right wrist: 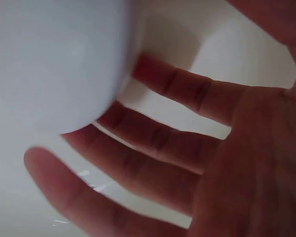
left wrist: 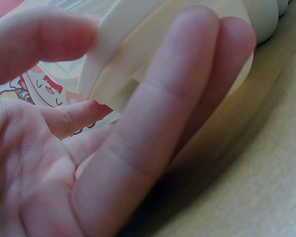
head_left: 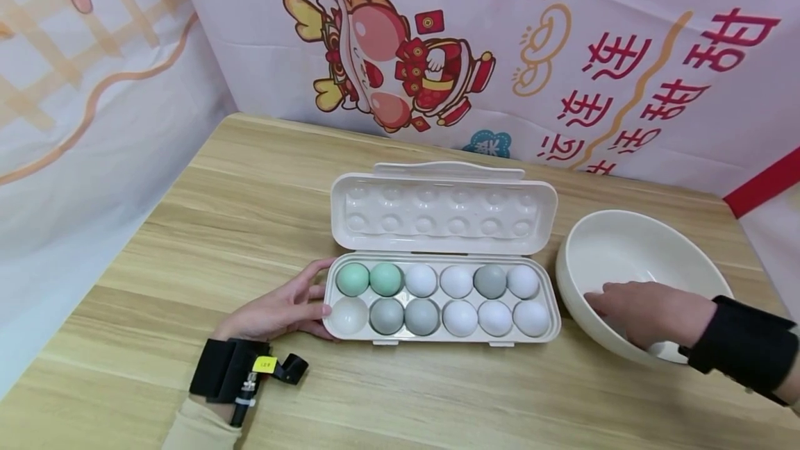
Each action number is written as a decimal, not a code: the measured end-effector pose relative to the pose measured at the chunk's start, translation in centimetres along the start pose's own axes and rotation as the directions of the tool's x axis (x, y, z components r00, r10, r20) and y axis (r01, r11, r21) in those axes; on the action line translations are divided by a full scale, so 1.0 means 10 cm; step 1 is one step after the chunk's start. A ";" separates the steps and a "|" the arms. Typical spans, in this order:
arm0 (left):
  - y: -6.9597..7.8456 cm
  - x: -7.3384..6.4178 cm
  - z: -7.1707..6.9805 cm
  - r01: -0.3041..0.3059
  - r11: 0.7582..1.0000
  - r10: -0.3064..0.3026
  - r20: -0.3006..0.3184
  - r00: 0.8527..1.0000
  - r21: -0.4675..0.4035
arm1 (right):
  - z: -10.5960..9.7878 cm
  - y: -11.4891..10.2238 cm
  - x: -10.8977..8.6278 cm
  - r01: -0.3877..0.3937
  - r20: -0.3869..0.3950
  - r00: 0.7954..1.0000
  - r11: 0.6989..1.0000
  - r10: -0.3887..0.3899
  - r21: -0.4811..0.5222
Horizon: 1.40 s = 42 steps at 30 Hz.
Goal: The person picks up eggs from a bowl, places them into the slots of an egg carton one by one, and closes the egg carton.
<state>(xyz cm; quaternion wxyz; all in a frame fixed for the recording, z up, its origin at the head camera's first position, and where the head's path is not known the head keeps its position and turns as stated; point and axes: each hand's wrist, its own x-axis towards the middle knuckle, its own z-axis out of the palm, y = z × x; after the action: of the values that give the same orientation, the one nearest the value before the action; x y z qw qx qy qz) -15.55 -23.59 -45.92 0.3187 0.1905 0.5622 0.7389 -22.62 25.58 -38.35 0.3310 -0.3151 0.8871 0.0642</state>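
Note:
A beige egg carton [head_left: 442, 333] lies open on the table, its lid [head_left: 444, 214] tipped back. Green eggs [head_left: 353, 279], grey eggs [head_left: 387, 316] and white eggs [head_left: 460, 319] sit in its cups; the front-left cup [head_left: 348, 316] shows its bare bottom. At the carton's left end, my left hand [head_left: 281, 307] holds the rim between thumb and fingers. My right hand [head_left: 646, 311] reaches into a large cream bowl [head_left: 631, 242]. In the right wrist view its fingers [right wrist: 153, 143] stretch out to a white egg [right wrist: 59, 59], some of their tips behind it. The thumb stands apart from the egg.
The bowl stands close to the carton's right end. Beneath both is a wood-grain table [head_left: 187, 242]. A printed cloth [head_left: 250, 40] hangs along the back edge and the left side. Black bands with small devices [head_left: 231, 370] wrap both wrists.

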 end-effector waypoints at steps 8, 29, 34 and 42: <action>0.00 0.00 0.01 0.012 1.000 -0.012 -0.015 1.000 0.008 | 0.06 0.01 0.02 0.035 -0.043 0.998 0.998 -0.037 -0.042; -0.01 0.01 0.00 0.016 1.000 -0.016 -0.024 1.000 0.013 | 0.04 0.12 0.01 0.002 0.093 0.996 0.999 -0.007 0.055; 0.00 0.00 0.01 0.026 0.999 -0.025 -0.033 0.999 0.020 | 0.05 0.16 -0.02 0.017 0.103 0.994 0.998 -0.024 0.066; 0.01 0.01 0.01 0.031 0.999 -0.030 -0.042 0.999 0.023 | 0.03 0.20 -0.04 0.026 0.121 0.992 0.996 -0.036 0.081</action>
<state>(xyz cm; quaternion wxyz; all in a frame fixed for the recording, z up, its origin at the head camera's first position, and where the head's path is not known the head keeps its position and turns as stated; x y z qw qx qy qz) -15.53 -23.49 -45.82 0.3158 0.1701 0.5805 0.7310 -23.41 27.54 -38.53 0.3978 -0.3108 0.8621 0.0430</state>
